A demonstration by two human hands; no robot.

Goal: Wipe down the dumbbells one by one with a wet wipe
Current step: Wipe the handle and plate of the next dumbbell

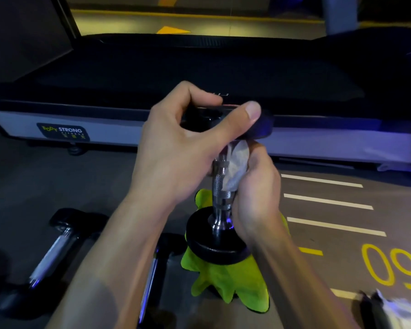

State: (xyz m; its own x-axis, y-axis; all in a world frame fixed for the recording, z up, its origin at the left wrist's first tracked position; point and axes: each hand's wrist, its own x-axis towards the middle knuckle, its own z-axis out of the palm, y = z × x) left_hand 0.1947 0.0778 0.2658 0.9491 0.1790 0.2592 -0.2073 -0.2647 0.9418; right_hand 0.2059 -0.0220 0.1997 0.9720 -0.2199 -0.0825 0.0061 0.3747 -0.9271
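1. Holding the dumbbell point(220, 186) upright w/ our left hand point(176, 148) – thumb and fingers curled round the rim of its top black plate point(259, 129), so that hand's clamped on the plate edge.
2. Our right hand point(256, 193) is wrapped round the chrome knurled handle, w/ the wet wipe point(235, 167) squashed between palm and metal. The wipe is white and crumpled, bunched at the upper part of the handle just under the top plate.
3. The bottom plate point(214, 243) sits over a bright green cloth point(230, 279) that's spread on the grey floor. Can't tell if the plate actually rests on it or hangs just above.
4. Two more dumbbells lie flat on the floor, to our left: one point(50, 252) at far left w/ a chrome handle and black ends, another point(152, 276) just beside the green cloth, partly hidden by our left forearm.
5. Behind all that there's a treadmill point(199, 74), black deck and grey side rail w/ a "Body Strong" label.
6. Floor on the right has white stripes and a yellow "50" point(389, 267) painted on it.
7. Bottom right corner: something dark w/ white crumpled stuff point(399, 309) on it, too blurry to say what tbh.
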